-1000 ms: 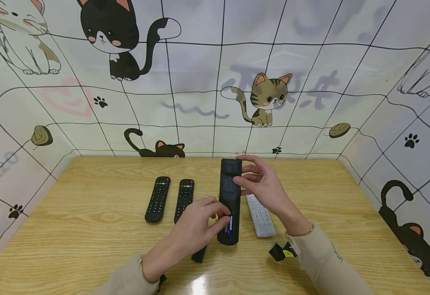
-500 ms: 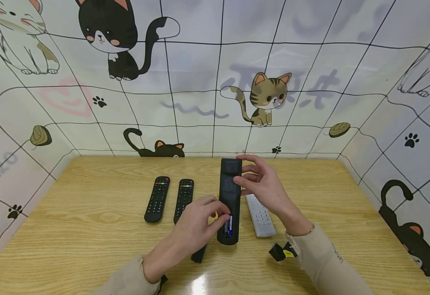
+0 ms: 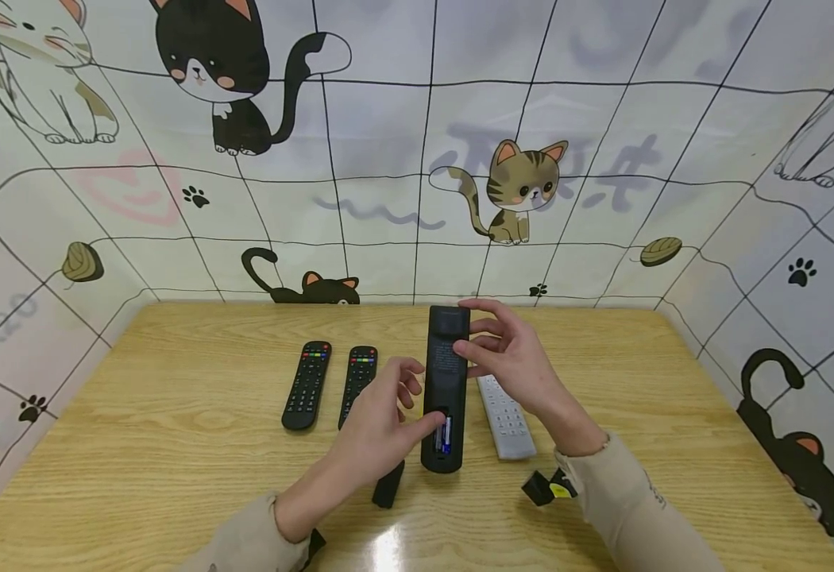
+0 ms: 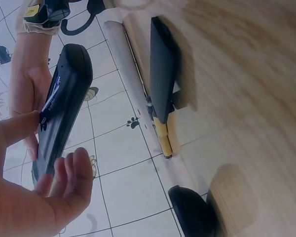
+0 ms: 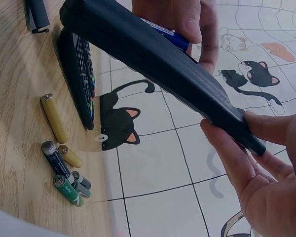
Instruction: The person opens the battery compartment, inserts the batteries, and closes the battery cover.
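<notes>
My right hand (image 3: 513,357) holds a black remote control (image 3: 447,381) by its upper end, back side toward me and raised over the table. Blue batteries (image 3: 443,437) sit in its uncovered compartment near the lower end. The thumb of my left hand (image 3: 377,429) presses on the batteries, while its other fingers are off the remote and loosely bent beside its left edge. In the right wrist view, that thumb lies on a blue battery (image 5: 165,33). A small black cover (image 3: 388,486) rests on the table below my left hand.
Two black remotes (image 3: 306,387) lie at the left, the second partly hidden by my left hand. A white remote (image 3: 506,421) lies under my right hand. Several loose batteries (image 5: 54,118), gold, green and dark blue, lie on the wooden table (image 3: 174,445). A cat-print sheet (image 3: 374,199) stands behind.
My left fingers have lifted away from the remote's compartment and spread up to the left, leaving the thumb on the batteries. The right hand and the remote have stayed put.
</notes>
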Available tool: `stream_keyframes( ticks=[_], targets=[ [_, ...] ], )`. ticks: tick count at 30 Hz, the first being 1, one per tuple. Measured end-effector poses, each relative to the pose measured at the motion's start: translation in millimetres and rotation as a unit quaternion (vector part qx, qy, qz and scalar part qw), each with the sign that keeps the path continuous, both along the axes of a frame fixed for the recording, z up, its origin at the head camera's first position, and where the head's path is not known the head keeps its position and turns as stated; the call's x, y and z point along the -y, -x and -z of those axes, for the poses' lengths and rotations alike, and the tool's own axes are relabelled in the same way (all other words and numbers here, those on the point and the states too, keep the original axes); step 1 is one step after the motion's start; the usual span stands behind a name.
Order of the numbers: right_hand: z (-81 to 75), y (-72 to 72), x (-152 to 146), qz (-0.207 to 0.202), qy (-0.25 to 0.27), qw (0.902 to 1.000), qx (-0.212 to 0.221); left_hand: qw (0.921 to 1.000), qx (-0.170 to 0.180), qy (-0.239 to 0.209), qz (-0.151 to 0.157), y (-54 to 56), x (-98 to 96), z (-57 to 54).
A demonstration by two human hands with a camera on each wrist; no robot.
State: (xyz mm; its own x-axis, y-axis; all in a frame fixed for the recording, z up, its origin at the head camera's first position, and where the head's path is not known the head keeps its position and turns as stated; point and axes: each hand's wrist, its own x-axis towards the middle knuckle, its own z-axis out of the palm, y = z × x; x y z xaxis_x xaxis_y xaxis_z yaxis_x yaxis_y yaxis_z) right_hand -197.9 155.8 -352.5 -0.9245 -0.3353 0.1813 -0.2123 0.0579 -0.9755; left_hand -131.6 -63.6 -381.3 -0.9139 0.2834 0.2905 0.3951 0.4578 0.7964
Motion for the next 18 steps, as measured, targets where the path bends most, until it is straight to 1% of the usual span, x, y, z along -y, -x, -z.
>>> stream_keyframes(
  ticks=[3,6,8,14,18],
  targets=[
    [-0.7,0.1,0.3,-0.001,0.003,1.0,0.002,0.999,0.039,-0.019,0.005,0.7,0.6,0.0],
    [-1.3,-0.1,0.3,0.0,0.001,1.0,0.002,0.9963,0.076,-0.035,0.02,1.5,1.7,1.1],
    [-1.6,-0.3,0.2,0.001,-0.001,1.0,0.002,0.9941,0.095,-0.042,0.033,2.7,2.3,2.3],
    [-1.7,-0.5,0.2,0.0,-0.002,1.0,0.003,0.9844,0.151,-0.059,0.068,6.2,3.8,3.9],
    [-1.4,-0.5,-0.3,0.001,-0.002,1.0,0.003,0.9778,0.184,-0.065,0.077,7.5,4.5,4.0]
  ],
)
